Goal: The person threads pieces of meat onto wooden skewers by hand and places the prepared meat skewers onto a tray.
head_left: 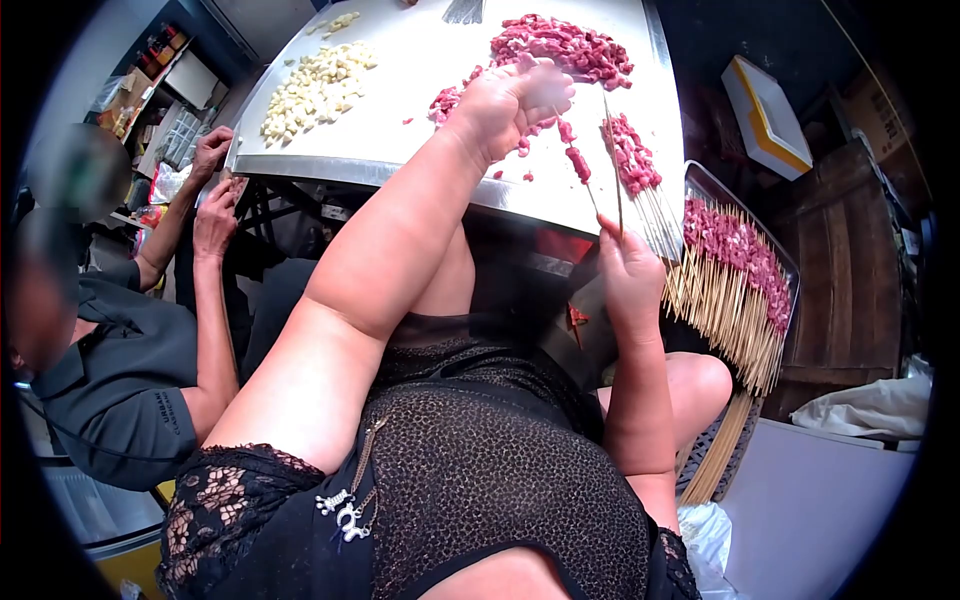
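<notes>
My right hand (pixel 630 270) pinches the lower end of a wooden skewer (pixel 594 200) that carries a few pieces of raw red meat (pixel 577 163). A second thin stick (pixel 614 150) rises from the same hand, with no meat visible along it. Over the white tabletop, my left hand (pixel 512 105) is curled at the upper tip of the meat skewer. Its fingers are washed out, so what they hold is hidden. Just beyond lies a pile of cut raw meat (pixel 560 48), partly behind that hand. Finished meat skewers (pixel 632 155) lie on the table to the right.
A metal tray (pixel 792 290) full of meat skewers stands at the table's right. Pale chopped pieces (pixel 318 90) lie on the table's left. Bare skewers (pixel 722 450) are bundled below the tray. Another person's hands (pixel 213 205) are near the left table corner. A white box (pixel 765 115) stands back right.
</notes>
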### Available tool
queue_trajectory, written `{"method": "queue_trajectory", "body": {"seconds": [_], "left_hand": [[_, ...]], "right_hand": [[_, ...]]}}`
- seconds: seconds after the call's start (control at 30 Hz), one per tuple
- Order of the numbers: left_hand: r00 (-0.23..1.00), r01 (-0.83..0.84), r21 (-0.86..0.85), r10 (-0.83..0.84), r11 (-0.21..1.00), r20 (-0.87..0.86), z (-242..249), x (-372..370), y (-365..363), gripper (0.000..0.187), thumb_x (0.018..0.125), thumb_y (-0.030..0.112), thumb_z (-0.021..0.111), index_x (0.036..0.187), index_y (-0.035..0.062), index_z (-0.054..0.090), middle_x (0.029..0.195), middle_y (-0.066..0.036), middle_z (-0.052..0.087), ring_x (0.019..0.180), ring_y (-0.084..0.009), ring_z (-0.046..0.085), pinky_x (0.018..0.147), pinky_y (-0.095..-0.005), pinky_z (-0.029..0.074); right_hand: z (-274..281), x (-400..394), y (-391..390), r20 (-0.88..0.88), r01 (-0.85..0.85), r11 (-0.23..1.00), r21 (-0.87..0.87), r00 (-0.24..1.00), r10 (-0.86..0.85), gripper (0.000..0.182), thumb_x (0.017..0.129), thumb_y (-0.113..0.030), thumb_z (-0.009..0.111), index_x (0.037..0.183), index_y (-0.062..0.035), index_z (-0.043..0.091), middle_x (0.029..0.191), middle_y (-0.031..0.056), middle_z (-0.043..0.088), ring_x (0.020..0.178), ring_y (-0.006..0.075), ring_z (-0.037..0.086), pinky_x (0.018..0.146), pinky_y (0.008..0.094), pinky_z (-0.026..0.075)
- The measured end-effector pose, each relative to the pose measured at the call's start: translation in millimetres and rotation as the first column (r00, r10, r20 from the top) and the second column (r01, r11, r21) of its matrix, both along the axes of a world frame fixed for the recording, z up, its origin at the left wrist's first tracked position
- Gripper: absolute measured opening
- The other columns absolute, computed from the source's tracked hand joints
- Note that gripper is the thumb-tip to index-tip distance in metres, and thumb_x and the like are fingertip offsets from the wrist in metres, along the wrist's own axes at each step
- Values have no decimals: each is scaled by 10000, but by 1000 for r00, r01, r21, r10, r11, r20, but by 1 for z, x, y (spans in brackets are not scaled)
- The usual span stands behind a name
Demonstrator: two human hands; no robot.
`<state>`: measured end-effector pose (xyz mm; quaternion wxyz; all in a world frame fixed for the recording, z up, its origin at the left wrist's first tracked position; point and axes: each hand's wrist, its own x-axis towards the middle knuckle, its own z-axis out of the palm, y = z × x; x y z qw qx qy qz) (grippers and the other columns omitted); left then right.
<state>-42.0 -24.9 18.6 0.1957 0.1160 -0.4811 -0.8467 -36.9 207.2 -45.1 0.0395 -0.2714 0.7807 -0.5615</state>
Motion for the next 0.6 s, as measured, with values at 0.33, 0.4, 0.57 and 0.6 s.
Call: {"method": "queue_trajectory", "body": {"seconds": [0.33,0.4,0.57,0.6], "left_hand": [[999,-3,-93,0,996,-39,-4,-3,4,323,940,134,476,1204,-50,439,1031,-178,612,950,-246,625,834,-341,537],[999,-27,-98,23,995,-37,-6,-4,2,325,939,138,482,1201,-51,445,1025,-175,612,936,-242,627,833,-339,537],[994,-93,-128,85,987,-69,-3,-3,1,319,939,147,486,1185,-55,463,1010,-168,614,915,-241,629,829,-339,539],[994,-96,-97,89,991,-66,-3,-2,-1,321,939,151,487,1182,-56,465,1006,-171,615,914,-243,629,827,-345,541]], "right_hand": [[-4,-6,5,8,12,999,-46,1000,-12,189,878,-81,575,1037,-34,665,662,-34,539,584,23,450,546,177,384],[5,-1,5,-135,-17,1000,-2,991,17,193,881,-83,573,1044,-27,661,687,-43,547,605,19,454,557,173,386],[0,-4,8,-10,-48,997,-53,999,47,197,880,-82,576,1052,-30,657,664,-23,551,582,37,471,541,190,395],[-2,-5,8,-7,-45,996,-78,999,45,194,879,-84,578,1049,-38,659,619,3,552,545,54,483,513,208,400]]}}
